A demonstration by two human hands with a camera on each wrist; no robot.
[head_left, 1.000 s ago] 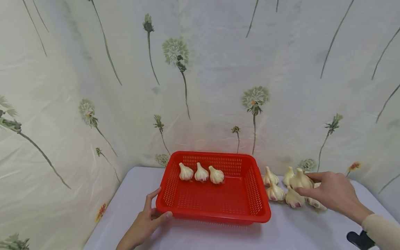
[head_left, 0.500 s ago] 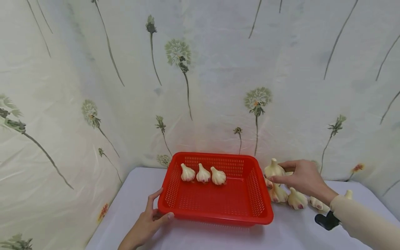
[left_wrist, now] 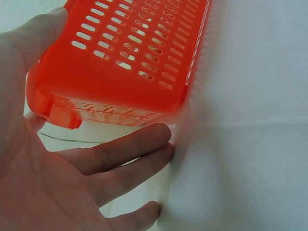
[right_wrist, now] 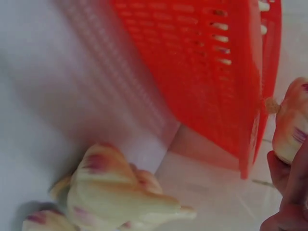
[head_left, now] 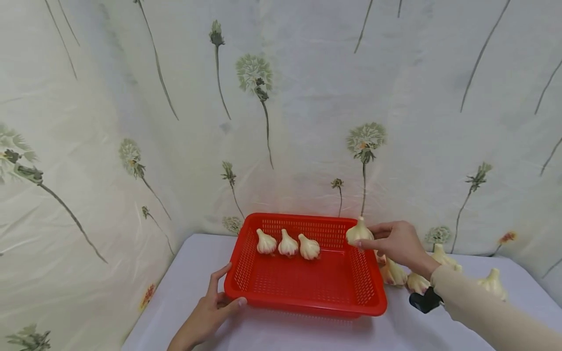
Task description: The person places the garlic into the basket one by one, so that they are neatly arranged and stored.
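A red plastic basket [head_left: 303,304] with slotted walls sits on the white table. My left hand [head_left: 206,307] holds its near left corner; in the left wrist view the thumb [left_wrist: 50,24] lies on the rim and the other fingers [left_wrist: 130,149] extend beneath. My right hand [head_left: 401,243] pinches a garlic bulb [head_left: 360,234], stem up, above the basket's far right corner. In the right wrist view that held bulb [right_wrist: 293,120] shows at the right edge. Inside the basket, three garlic bulbs [head_left: 288,243] stand in a row at the back left.
Several more garlic bulbs [head_left: 392,273] rest on the table right of the basket, partly hidden by my right arm. Others, like one bulb [head_left: 492,282], lie further right. A curtain [head_left: 298,122] printed with dandelions hangs behind the table [head_left: 189,263].
My right hand has carried a garlic bulb leftward from the pile to above the basket's right side. My left hand keeps its place at the basket corner.
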